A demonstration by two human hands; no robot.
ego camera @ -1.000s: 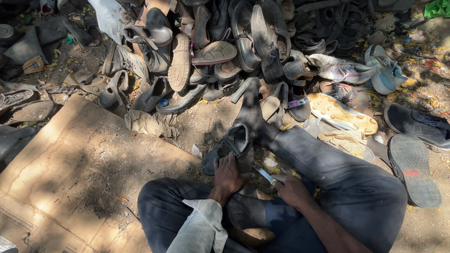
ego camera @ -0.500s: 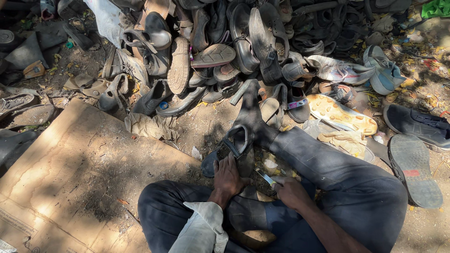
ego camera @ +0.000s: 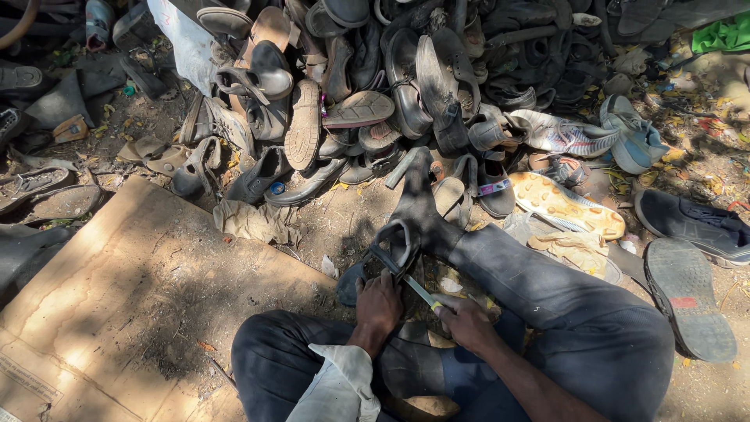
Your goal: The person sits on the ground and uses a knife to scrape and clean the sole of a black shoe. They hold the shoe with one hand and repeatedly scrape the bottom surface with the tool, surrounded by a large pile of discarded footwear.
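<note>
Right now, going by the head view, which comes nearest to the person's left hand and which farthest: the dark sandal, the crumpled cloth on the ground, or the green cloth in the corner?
1. Dark sandal: under the left hand, touching it.
2. Crumpled cloth: on the dirt up and to the left, beside the cardboard sheet.
3. Green cloth: top right corner, beyond the shoe pile.

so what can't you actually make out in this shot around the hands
- Head view: the tip of the blade in the right hand runs into shadow under the dark sandal.
- Head view: the left hand covers the heel end of that sandal.
- Head view: the object in the lap is cut off by the bottom edge.
- Head view: shoes deep in the pile overlap in shade.
</note>
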